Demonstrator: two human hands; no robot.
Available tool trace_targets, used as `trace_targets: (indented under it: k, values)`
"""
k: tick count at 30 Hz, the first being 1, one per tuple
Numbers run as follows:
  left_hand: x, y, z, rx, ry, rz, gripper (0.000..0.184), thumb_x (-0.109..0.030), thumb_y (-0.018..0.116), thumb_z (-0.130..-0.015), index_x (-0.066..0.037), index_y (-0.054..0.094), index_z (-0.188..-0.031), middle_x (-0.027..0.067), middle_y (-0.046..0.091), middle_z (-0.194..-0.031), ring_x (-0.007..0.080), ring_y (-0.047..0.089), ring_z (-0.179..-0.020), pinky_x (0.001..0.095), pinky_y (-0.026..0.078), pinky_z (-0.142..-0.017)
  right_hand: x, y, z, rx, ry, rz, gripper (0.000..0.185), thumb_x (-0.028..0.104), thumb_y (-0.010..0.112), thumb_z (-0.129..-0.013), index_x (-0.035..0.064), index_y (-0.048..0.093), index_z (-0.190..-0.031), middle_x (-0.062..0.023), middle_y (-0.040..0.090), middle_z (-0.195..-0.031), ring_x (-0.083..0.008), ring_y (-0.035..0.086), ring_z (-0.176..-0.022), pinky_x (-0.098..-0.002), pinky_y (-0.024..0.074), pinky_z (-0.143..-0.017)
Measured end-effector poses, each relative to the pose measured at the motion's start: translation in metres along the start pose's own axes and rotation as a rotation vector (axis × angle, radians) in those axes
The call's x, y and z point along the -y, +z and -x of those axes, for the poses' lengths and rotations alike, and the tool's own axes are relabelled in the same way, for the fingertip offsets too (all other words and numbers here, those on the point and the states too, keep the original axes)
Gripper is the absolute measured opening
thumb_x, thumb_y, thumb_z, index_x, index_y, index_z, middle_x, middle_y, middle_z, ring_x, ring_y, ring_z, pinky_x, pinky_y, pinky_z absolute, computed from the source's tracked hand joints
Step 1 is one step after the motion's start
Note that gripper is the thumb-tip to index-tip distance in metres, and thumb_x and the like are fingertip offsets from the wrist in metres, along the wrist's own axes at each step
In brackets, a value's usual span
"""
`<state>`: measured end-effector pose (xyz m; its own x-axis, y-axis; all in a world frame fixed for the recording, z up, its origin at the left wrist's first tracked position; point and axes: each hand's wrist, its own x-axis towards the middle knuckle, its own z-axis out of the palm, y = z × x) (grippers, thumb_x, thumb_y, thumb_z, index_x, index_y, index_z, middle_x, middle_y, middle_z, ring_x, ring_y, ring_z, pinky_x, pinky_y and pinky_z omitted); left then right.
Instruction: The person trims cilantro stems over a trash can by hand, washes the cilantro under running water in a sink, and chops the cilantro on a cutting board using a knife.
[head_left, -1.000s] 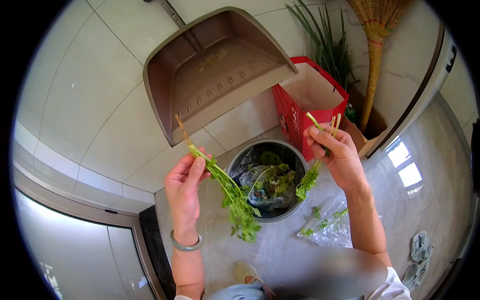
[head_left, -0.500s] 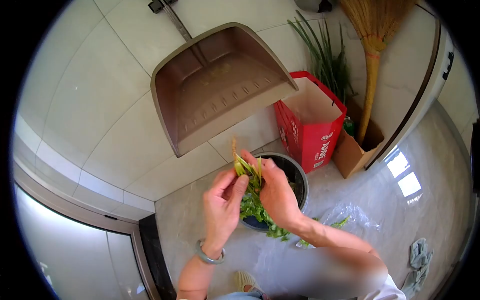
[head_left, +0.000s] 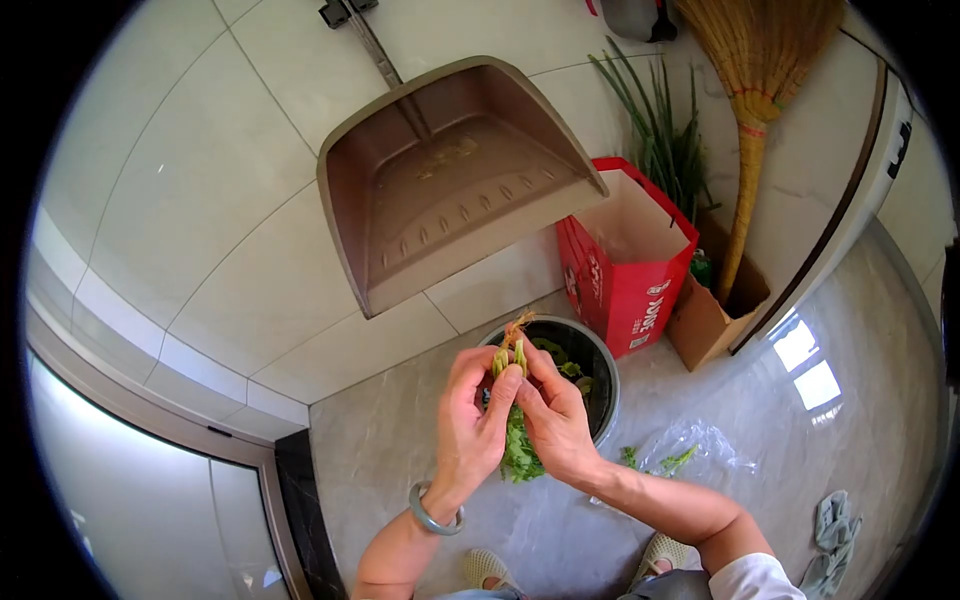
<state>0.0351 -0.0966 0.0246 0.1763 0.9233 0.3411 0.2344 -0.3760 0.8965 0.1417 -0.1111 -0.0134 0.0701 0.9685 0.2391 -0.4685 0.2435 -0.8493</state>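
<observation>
A bunch of leafy greens (head_left: 519, 452), by its look coriander, is pinched between my two hands over a round dark bin (head_left: 603, 360). Pale stems and a brownish root end stick up past the fingertips, while the leaves hang down below. My left hand (head_left: 468, 420), with a bangle at the wrist, is closed on the stems from the left. From the right, my right hand (head_left: 562, 430) grips the same stems near the root, its thumb close to the left thumb. Scraps of greens lie inside the bin; part of it is hidden behind the hands.
A brown dustpan (head_left: 460, 185) hangs on the tiled wall. Beside the bin stand a red paper bag (head_left: 630, 295) and a cardboard box (head_left: 705, 330) with a straw broom (head_left: 745, 190) and spring onions (head_left: 660, 140). Clear plastic (head_left: 700, 447) and a grey cloth (head_left: 833, 540) lie on the floor.
My hands have come closer together, and the root end now sits lower, between the fingertips. The right hand has turned so its thumb shows. The view has shifted slightly.
</observation>
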Motion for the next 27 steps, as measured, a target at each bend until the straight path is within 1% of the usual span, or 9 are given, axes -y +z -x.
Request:
trace_targets:
  k: [8,11,13,15,18,20,24,25,27]
  values:
    - [0.004,-0.004,-0.005,0.033,0.145,-0.214,0.022,-0.016,0.056,-0.096,0.003,0.056,-0.106,0.0137,0.056,-0.107,0.0281,0.057,-0.092,0.0346,0.046,-0.083,-0.004,-0.009,0.001,0.073,0.012,0.129,0.052,-0.005,0.053,-0.089,0.0011,0.042,-0.139,-0.0068,0.043,-0.100,-0.0165,0.046,-0.094,-0.0264,0.0407,-0.084]
    - [-0.002,-0.003,-0.004,0.045,0.176,-0.304,0.021,-0.014,0.055,-0.096,0.003,0.056,-0.108,0.0130,0.056,-0.108,0.0258,0.057,-0.095,0.0335,0.046,-0.085,0.003,-0.003,0.004,0.096,-0.096,0.291,0.022,-0.005,0.052,-0.089,-0.0041,0.049,-0.110,-0.0097,0.042,-0.096,-0.0188,0.047,-0.088,-0.0288,0.0421,-0.077]
    - [-0.003,-0.003,-0.004,0.057,0.191,-0.351,0.020,-0.013,0.054,-0.096,0.003,0.057,-0.109,0.0120,0.056,-0.109,0.0225,0.057,-0.097,0.0313,0.045,-0.086,-0.001,-0.009,0.003,0.116,-0.050,0.301,0.029,-0.005,0.053,-0.088,-0.0038,0.049,-0.116,-0.0102,0.044,-0.097,-0.0195,0.047,-0.089,-0.0292,0.0425,-0.078]
    - [0.001,-0.001,-0.005,0.036,0.267,-0.324,0.018,-0.011,0.055,-0.095,0.001,0.055,-0.109,0.0142,0.059,-0.103,0.0299,0.057,-0.091,0.0369,0.046,-0.083,-0.001,-0.014,0.002,0.142,-0.007,0.312,0.035,-0.004,0.054,-0.086,-0.0035,0.048,-0.121,-0.0107,0.045,-0.098,-0.0202,0.048,-0.090,-0.0297,0.0428,-0.079]
    - [-0.002,-0.005,-0.001,0.101,0.076,-0.260,0.017,-0.009,0.055,-0.095,-0.001,0.054,-0.109,0.0139,0.060,-0.097,0.0307,0.057,-0.088,0.0384,0.045,-0.080,0.025,-0.018,-0.005,0.091,-0.172,0.462,0.067,0.001,0.059,-0.077,0.0011,0.037,-0.140,-0.0139,0.048,-0.107,-0.0237,0.049,-0.096,-0.0354,0.0415,-0.089]
    - [-0.004,-0.007,-0.002,0.100,0.072,-0.312,0.016,-0.009,0.053,-0.096,0.000,0.052,-0.109,0.0148,0.060,-0.094,0.0302,0.059,-0.086,0.0380,0.046,-0.079,0.053,-0.023,-0.013,0.010,-0.452,0.793,0.067,0.004,0.061,-0.075,0.0023,0.041,-0.139,-0.0162,0.048,-0.112,-0.0268,0.049,-0.096,-0.0393,0.0386,-0.092]
    - [-0.007,-0.008,-0.004,0.126,0.204,-0.451,0.017,-0.006,0.051,-0.095,0.000,0.051,-0.111,0.0192,0.061,-0.094,0.0370,0.059,-0.086,0.0415,0.047,-0.077,0.087,-0.029,-0.028,0.237,-0.832,1.337,0.044,0.009,0.067,-0.075,0.0063,0.059,-0.119,-0.0077,0.057,-0.100,-0.0257,0.050,-0.095,-0.0407,0.0385,-0.089]
    - [-0.008,-0.008,-0.004,0.128,0.204,-0.450,0.017,-0.006,0.051,-0.095,0.000,0.051,-0.111,0.0192,0.061,-0.094,0.0370,0.059,-0.086,0.0415,0.047,-0.077,0.091,-0.026,-0.028,0.216,-0.860,1.319,0.031,0.010,0.067,-0.074,0.0070,0.064,-0.104,-0.0031,0.059,-0.091,-0.0239,0.052,-0.095,-0.0401,0.0395,-0.087]
    - [-0.009,-0.008,-0.006,0.148,0.337,-0.527,0.021,-0.003,0.055,-0.091,-0.001,0.052,-0.112,0.0197,0.061,-0.096,0.0406,0.058,-0.086,0.0427,0.046,-0.076,0.094,-0.035,-0.028,0.277,-0.854,1.379,0.030,0.009,0.068,-0.073,0.0058,0.065,-0.103,-0.0036,0.060,-0.095,-0.0233,0.053,-0.093,-0.0390,0.0402,-0.085]
